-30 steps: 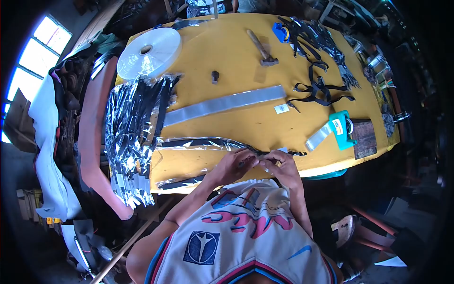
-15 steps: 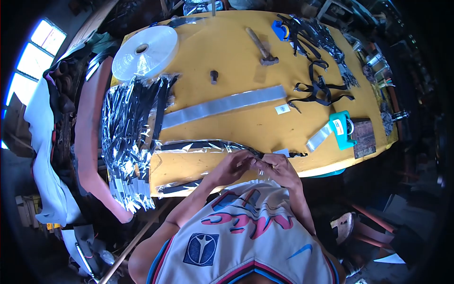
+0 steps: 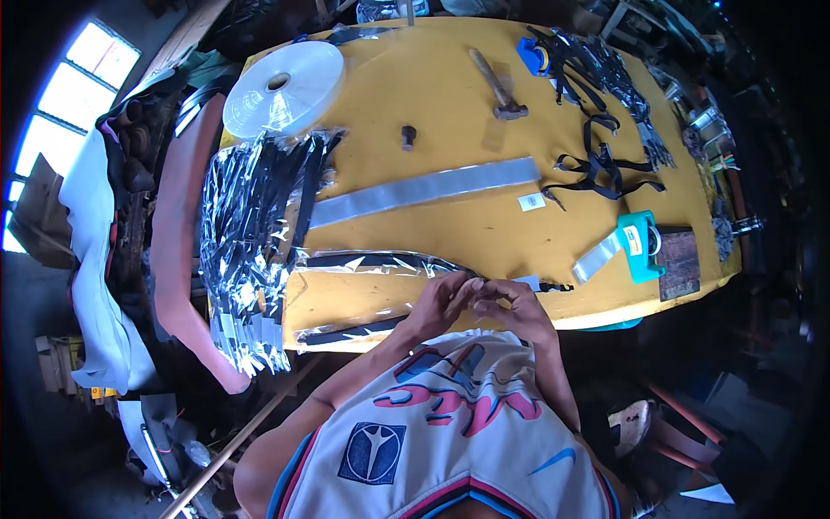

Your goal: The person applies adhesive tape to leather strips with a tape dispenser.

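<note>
A black strap in a clear plastic sleeve lies along the near edge of the yellow table. My left hand is closed in a pinch at the sleeve's right end. Beside it, my right hand has its fingers bent in, thumb and fingertips meeting the left fingertips at the same end. The exact grip is hidden behind the fingers. Beyond my right hand a white tag and a black strap end stick out. Another sleeved strap lies nearer the table edge, left of my hands.
A pile of sleeved straps covers the table's left side, below a clear plastic roll. A flat plastic strip, a hammer, a black harness and a green tape dispenser lie farther out on the table.
The view has shifted slightly, so the table's things sit farther right. My hands stay together at the sleeve's end; the right fingers have changed position and look a little more spread.
</note>
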Tool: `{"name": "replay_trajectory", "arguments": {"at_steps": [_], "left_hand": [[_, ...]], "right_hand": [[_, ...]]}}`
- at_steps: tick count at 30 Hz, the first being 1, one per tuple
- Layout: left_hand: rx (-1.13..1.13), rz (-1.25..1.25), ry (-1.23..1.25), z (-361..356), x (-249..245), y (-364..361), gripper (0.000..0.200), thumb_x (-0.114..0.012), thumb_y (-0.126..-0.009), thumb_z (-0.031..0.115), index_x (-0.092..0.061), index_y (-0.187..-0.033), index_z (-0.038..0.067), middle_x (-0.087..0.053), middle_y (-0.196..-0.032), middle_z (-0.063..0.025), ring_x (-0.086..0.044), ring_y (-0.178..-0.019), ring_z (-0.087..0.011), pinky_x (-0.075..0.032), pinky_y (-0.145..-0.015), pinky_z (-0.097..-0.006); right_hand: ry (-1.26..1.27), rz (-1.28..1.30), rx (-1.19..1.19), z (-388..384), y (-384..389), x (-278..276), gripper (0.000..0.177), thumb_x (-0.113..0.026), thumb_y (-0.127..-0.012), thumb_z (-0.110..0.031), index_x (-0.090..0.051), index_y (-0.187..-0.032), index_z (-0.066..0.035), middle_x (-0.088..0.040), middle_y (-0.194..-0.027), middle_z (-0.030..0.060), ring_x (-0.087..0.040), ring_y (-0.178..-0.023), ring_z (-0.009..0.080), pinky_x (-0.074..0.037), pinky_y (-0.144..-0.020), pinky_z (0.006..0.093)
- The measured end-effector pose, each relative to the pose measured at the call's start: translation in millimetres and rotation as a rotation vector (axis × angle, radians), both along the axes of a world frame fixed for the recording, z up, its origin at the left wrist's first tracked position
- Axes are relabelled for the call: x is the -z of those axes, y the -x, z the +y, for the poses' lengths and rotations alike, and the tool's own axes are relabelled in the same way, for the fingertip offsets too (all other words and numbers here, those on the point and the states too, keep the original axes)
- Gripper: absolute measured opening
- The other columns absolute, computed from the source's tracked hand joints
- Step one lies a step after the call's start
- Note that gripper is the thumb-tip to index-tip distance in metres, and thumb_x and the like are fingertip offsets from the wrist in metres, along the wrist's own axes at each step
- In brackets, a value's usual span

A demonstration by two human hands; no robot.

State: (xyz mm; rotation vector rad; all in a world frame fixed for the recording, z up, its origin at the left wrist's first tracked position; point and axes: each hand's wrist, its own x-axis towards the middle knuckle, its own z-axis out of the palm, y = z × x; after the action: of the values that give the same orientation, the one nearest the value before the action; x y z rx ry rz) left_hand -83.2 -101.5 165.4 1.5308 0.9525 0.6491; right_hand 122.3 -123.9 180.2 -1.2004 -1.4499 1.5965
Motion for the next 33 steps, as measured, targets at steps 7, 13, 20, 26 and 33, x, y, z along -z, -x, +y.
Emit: {"name": "replay_trajectory", "arguments": {"at_steps": [7,13,20,26,33], "left_hand": [[-0.014,-0.245,0.004,7,7,13,0.01,-0.056,-0.103,0.007,-0.061,-0.108,0.0,-0.061,-0.095,-0.0065,-0.059,-0.084,-0.0143,-0.05,-0.074,-0.0293],[-0.023,-0.201,-0.036,5,-9,14,0.014,-0.067,-0.096,0.007,-0.067,-0.109,0.002,-0.068,-0.092,-0.0073,-0.06,-0.082,-0.0152,-0.049,-0.075,-0.0313],[-0.011,-0.071,-0.153,4,2,14,0.01,-0.07,-0.094,0.01,-0.069,-0.102,0.003,-0.066,-0.09,-0.0061,-0.06,-0.084,-0.0162,-0.048,-0.077,-0.0317],[-0.078,-0.026,-0.197,0,2,12,0.008,-0.07,-0.093,0.005,-0.069,-0.101,0.003,-0.067,-0.091,-0.0038,-0.062,-0.088,-0.0134,-0.049,-0.081,-0.0294],[-0.1,0.054,-0.078,-2,3,12,0.011,-0.07,-0.095,0.009,-0.064,-0.099,0.0,-0.067,-0.092,-0.0037,-0.063,-0.089,-0.0121,-0.05,-0.084,-0.0289]], "right_hand": [[-0.003,-0.016,0.108,8,-5,15,0.023,-0.085,-0.08,-0.012,-0.071,-0.096,-0.003,-0.068,-0.084,0.0019,-0.061,-0.079,0.0089,-0.05,-0.076,0.0271],[0.023,-0.055,0.148,8,2,-1,0.019,-0.086,-0.078,-0.01,-0.072,-0.089,-0.003,-0.066,-0.079,-0.0013,-0.058,-0.075,0.0055,-0.047,-0.068,0.0242],[-0.036,-0.061,0.116,5,3,-6,0.018,-0.084,-0.08,-0.012,-0.076,-0.095,-0.007,-0.066,-0.079,-0.0021,-0.058,-0.071,0.0044,-0.046,-0.065,0.0224],[-0.024,-0.016,0.142,2,2,-6,0.025,-0.079,-0.081,-0.001,-0.067,-0.102,-0.004,-0.07,-0.085,0.0017,-0.063,-0.072,0.0066,-0.054,-0.069,0.024],[-0.077,0.024,0.147,-3,-15,0,0.032,-0.085,-0.077,-0.006,-0.067,-0.104,-0.004,-0.067,-0.078,0.0004,-0.061,-0.07,0.0061,-0.049,-0.067,0.0248]]}}
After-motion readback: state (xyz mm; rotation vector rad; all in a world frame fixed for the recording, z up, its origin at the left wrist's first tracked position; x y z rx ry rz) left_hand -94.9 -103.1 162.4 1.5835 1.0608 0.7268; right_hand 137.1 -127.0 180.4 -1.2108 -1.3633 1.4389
